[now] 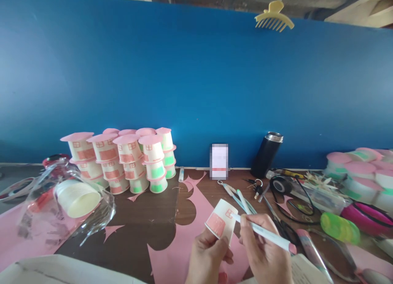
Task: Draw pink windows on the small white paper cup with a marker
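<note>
My left hand [211, 251] is closed around the lower part of a white paper cup [227, 230], holding it tilted above pink paper. The cup bears a filled reddish block and a small red window with crossed panes. My right hand [264, 243] grips a white marker pen [270, 235] with a pink end. Its tip meets the cup beside the drawn window. Beneath both hands lies a pink paper sheet [196, 239] with scalloped cut edges.
Stacked decorated cups [125, 157] with pink paper tops stand at the back left. Unused cups [78, 198] lie in a clear plastic bag. A black flask [266, 155], scissors [281, 224], keys [258, 189] and a green container [340, 228] crowd the right. A blue panel [196, 79] rises behind.
</note>
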### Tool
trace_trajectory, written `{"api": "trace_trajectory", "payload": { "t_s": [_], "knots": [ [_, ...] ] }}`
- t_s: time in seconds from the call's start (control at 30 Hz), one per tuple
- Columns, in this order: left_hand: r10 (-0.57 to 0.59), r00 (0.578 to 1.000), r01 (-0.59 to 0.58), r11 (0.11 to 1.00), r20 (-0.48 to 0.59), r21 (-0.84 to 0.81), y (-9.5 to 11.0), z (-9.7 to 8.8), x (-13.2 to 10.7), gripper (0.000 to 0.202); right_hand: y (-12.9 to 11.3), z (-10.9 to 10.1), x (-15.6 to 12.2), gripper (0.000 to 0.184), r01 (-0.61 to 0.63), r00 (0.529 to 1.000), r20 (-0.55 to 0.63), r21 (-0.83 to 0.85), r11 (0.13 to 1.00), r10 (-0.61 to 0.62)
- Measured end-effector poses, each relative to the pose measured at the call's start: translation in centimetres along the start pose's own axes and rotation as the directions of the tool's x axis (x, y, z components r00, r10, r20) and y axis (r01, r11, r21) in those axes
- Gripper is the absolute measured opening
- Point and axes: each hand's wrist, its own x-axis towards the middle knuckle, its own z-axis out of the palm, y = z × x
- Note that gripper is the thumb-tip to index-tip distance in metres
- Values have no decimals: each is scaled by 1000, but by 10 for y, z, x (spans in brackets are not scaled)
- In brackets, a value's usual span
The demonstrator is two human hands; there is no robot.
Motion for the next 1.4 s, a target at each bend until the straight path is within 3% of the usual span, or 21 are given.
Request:
{"api": "trace_trajectory", "payload": {
  "t_s": [0.43,0.63,1.17,1.33,1.4],
  "knots": [
    [-10,1000,10,1000,-5,-27,-9,-5,6,32,2,0,0,8,9,1000,3,-4,1000,-9],
    [22,1000,-24,989,-11,-145,-14,-5,7,31,0,0,0,10,-8,1000,-3,-3,1000,8],
    [13,1000,-17,989,-27,-146,-12,-4,6,29,0,0,1,9,-9,1000,3,-2,1000,9],
    [-8,999,1,979,-31,-206,-13,-4,7,28,-1,1,-2,8,-65,998,-1,138,988,66],
    [-24,999,15,976,-38,-218,-13,-4,7,27,-2,2,-3,16,-128,990,-27,216,968,136]
  ]
}}
